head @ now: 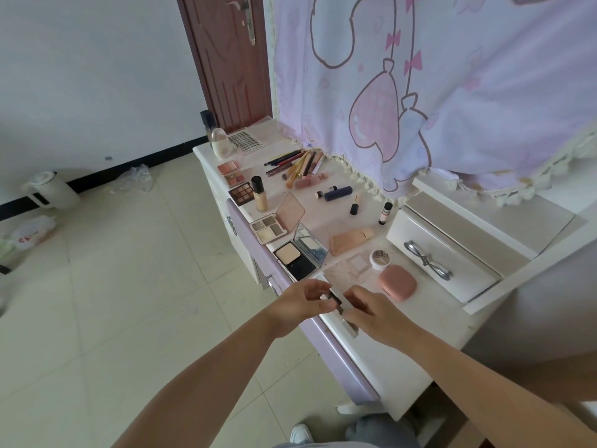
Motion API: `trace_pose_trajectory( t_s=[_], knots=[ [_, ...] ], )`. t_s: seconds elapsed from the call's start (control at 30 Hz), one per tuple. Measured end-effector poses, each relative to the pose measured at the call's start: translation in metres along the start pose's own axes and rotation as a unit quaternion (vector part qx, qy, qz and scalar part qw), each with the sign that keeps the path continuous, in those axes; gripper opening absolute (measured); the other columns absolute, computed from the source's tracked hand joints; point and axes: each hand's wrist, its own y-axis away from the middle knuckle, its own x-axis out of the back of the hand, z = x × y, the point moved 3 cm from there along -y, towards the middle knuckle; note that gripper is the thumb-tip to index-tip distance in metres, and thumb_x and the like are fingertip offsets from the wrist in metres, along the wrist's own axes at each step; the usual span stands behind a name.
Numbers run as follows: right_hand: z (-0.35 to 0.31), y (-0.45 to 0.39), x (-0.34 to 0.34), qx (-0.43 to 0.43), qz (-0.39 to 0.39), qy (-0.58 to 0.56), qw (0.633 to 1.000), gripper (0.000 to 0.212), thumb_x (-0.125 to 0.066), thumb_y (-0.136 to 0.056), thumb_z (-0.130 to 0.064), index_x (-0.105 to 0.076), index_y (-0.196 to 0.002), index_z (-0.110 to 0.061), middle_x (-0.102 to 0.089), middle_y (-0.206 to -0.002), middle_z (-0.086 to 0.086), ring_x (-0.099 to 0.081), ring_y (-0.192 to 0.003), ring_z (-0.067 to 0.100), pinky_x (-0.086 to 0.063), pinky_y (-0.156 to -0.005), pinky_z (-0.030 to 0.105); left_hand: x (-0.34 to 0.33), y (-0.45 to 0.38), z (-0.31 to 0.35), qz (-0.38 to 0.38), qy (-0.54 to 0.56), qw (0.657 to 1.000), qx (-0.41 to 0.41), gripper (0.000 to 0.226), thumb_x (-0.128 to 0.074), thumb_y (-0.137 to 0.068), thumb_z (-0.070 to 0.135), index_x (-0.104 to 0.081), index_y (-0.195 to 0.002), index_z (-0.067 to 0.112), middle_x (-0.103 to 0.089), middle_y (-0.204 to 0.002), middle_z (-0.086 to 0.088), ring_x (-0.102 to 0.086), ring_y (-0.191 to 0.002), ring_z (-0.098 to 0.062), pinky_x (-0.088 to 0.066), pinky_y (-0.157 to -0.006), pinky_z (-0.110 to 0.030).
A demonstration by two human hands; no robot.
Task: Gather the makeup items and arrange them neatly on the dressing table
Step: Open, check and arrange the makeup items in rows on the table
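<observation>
Both hands hold a small silver makeup case [340, 302] just above the near front edge of the white dressing table [429, 321]. My left hand [298, 307] pinches its left end, my right hand [374, 313] grips its right side. Further back lie an open black powder compact [298, 257], a grey eyeshadow palette [269, 228], a pink round-cornered case [397, 282], a small round pot [381, 258], a beige tube [350, 240], a foundation bottle [259, 194] and a pile of pencils and brushes [297, 163].
A pink patterned cloth [436, 92] hangs over the table's back. A white drawer unit with a metal eyelash curler [428, 260] on it stands at the right. A brown door [229, 59] is behind. A white kettle [51, 192] and plastic bags lie on the tiled floor at left.
</observation>
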Motion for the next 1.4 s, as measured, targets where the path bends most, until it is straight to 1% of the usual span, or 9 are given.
trace_pose_trajectory(
  t_s=[0.17, 0.3, 0.53, 0.67, 0.87, 0.97, 1.13, 1.3, 1.4],
  knots=[
    [-0.002, 0.0, 0.006, -0.021, -0.002, -0.078, 0.997, 0.011, -0.053, -0.083, -0.015, -0.056, -0.081, -0.026, -0.062, -0.072, -0.012, -0.058, -0.066, -0.001, -0.047, -0.065, 0.015, 0.005, 0.005, 0.003, -0.014, 0.043, 0.999, 0.001, 0.023, -0.052, -0.087, -0.004, -0.056, -0.096, 0.017, -0.06, -0.086, 0.003, -0.061, -0.075, -0.002, -0.049, -0.075, -0.013],
    [0.01, -0.002, 0.008, -0.077, -0.001, -0.175, 0.981, 0.014, -0.046, -0.09, -0.012, -0.059, -0.089, -0.014, -0.06, -0.082, 0.0, -0.058, -0.077, 0.009, -0.053, -0.073, 0.025, 0.012, 0.005, -0.002, -0.005, 0.137, 0.99, 0.026, 0.032, -0.048, -0.087, -0.008, -0.05, -0.115, 0.006, -0.057, -0.096, -0.008, -0.062, -0.082, -0.012, -0.054, -0.075, -0.018],
    [0.056, 0.003, 0.018, -0.205, 0.061, -0.361, 0.908, 0.021, -0.042, -0.094, -0.023, -0.06, -0.097, -0.014, -0.067, -0.093, 0.011, -0.065, -0.086, 0.024, -0.055, -0.068, 0.033, 0.0, 0.001, -0.047, 0.072, 0.139, 0.982, 0.104, 0.036, -0.051, -0.084, -0.012, -0.047, -0.12, -0.006, -0.062, -0.086, -0.007, -0.065, -0.076, -0.013, -0.055, -0.073, -0.02],
    [0.085, 0.005, 0.019, -0.245, 0.117, -0.309, 0.912, 0.019, -0.043, -0.095, -0.022, -0.058, -0.095, -0.01, -0.063, -0.094, 0.013, -0.064, -0.088, 0.028, -0.054, -0.068, 0.031, -0.018, -0.008, -0.073, 0.118, 0.136, 0.976, 0.121, 0.034, -0.053, -0.084, -0.012, -0.048, -0.117, -0.007, -0.054, -0.079, -0.009, -0.059, -0.075, -0.016, -0.051, -0.079, -0.022],
    [0.099, -0.004, 0.022, -0.241, 0.17, -0.213, 0.931, 0.017, -0.046, -0.093, -0.017, -0.045, -0.08, -0.006, -0.033, -0.067, 0.005, -0.041, -0.064, 0.014, -0.05, -0.057, 0.018, -0.023, -0.018, -0.089, 0.187, 0.1, 0.97, 0.115, 0.027, -0.059, -0.082, -0.008, -0.054, -0.109, -0.004, -0.052, -0.071, -0.009, -0.06, -0.062, -0.013, -0.055, -0.06, -0.013],
    [0.097, -0.01, 0.022, -0.218, 0.164, -0.15, 0.95, 0.017, -0.046, -0.092, -0.017, -0.044, -0.078, -0.008, -0.031, -0.071, 0.01, -0.038, -0.067, 0.018, -0.045, -0.069, 0.031, -0.017, -0.021, -0.097, 0.217, 0.091, 0.963, 0.131, 0.023, -0.063, -0.079, -0.005, -0.057, -0.101, 0.001, -0.059, -0.067, -0.009, -0.065, -0.051, -0.008, -0.056, -0.058, -0.016],
    [0.099, -0.014, 0.021, -0.208, 0.151, -0.114, 0.96, 0.035, -0.047, -0.092, -0.02, -0.046, -0.072, 0.01, -0.037, -0.074, 0.012, -0.037, -0.073, 0.022, -0.043, -0.086, 0.058, -0.017, -0.028, -0.101, 0.244, 0.102, 0.951, 0.161, 0.02, -0.063, -0.083, 0.007, -0.059, -0.101, 0.001, -0.061, -0.077, -0.007, -0.063, -0.064, -0.014, -0.055, -0.059, -0.013],
    [0.094, -0.016, 0.026, -0.197, 0.153, -0.093, 0.964, 0.037, -0.045, -0.089, -0.026, -0.048, -0.072, 0.007, -0.035, -0.07, 0.012, -0.037, -0.072, 0.023, -0.046, -0.081, 0.055, -0.02, -0.034, -0.095, 0.248, 0.07, 0.951, 0.17, 0.01, -0.055, -0.088, 0.007, -0.053, -0.096, 0.012, -0.059, -0.079, -0.001, -0.061, -0.068, -0.013, -0.053, -0.069, -0.019],
    [0.095, -0.017, 0.032, -0.191, 0.142, -0.082, 0.968, 0.034, -0.046, -0.092, -0.017, -0.049, -0.079, 0.014, -0.037, -0.068, 0.01, -0.039, -0.072, 0.023, -0.04, -0.091, 0.059, -0.019, -0.036, -0.091, 0.239, 0.01, 0.956, 0.171, 0.011, -0.052, -0.088, 0.004, -0.057, -0.094, 0.012, -0.06, -0.077, 0.0, -0.062, -0.076, -0.016, -0.05, -0.082, -0.024]
  ],
)
